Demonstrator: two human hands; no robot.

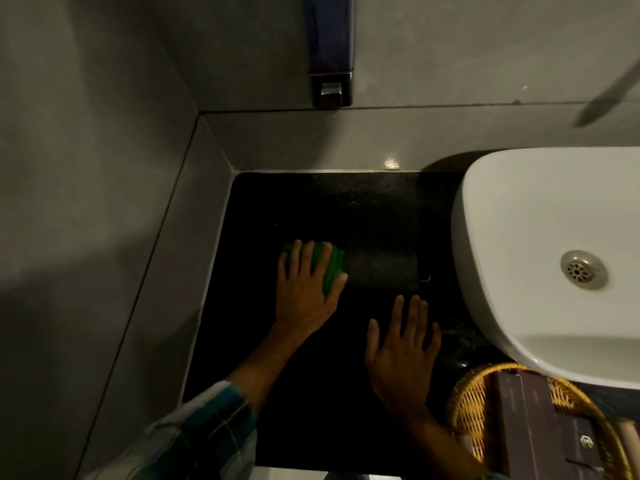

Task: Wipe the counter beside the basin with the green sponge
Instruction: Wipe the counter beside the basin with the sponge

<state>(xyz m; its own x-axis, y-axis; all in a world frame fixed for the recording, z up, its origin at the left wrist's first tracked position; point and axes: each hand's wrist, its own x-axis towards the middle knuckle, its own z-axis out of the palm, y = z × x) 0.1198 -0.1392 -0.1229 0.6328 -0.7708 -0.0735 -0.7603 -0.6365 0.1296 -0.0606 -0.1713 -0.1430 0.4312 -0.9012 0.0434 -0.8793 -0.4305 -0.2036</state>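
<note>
Head view: the black counter [381,216] fills the middle of the frame, walled in by grey tile on the left and at the top, with the white basin [540,244] taking the right side. The left hand [304,285] lies flat in the centre-left of the frame, fingers spread wide and pressed down on the green sponge [334,266], which shows between and to the right of the fingers, flat on the counter. The right hand [401,348] sits lower and to the right, near the basin's edge, fingers open and a little apart, holding nothing; whether the palm rests on the stone or hovers just over it cannot be told. A wicker basket [464,403] with a dark box [540,424] in it stands in the lower right corner, partly under the basin's rim. A soap dispenser [329,50] hangs on the wall at the top centre.

To do this wipe well, I judge the palm should keep even weight over the whole sponge so it does not bunch up under the fingers. Strokes would best run in overlapping lanes from the top edge by the wall toward the lower edge. The strip along the basin's curve and the corner at upper left look easy to miss, as do the small pale specks near the middle right of the stone
</note>
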